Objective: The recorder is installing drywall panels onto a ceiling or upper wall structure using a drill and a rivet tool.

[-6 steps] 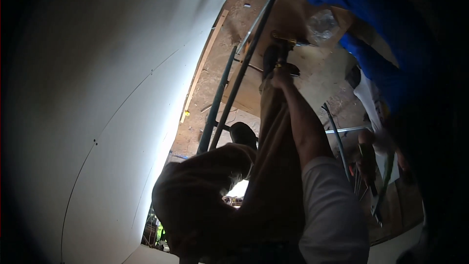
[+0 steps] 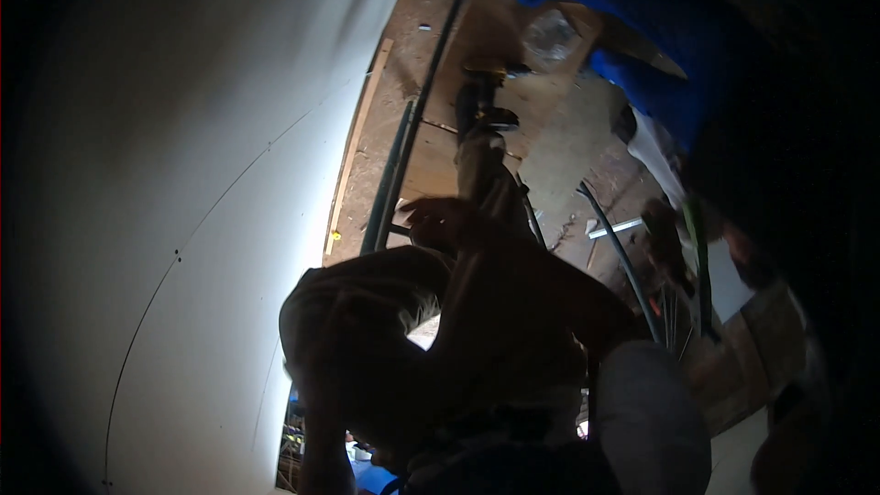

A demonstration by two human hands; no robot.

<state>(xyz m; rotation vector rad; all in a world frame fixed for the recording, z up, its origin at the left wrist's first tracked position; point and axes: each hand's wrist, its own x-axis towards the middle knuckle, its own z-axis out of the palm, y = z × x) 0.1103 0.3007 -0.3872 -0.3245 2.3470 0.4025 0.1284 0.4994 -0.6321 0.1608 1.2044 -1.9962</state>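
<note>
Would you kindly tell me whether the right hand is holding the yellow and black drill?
No, the drill is farther off near a boot, visibly apart from the right hand.

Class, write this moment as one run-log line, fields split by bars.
right hand: over the legs, looks open, nothing visibly held | left hand: not in view | power drill: near a boot
</note>
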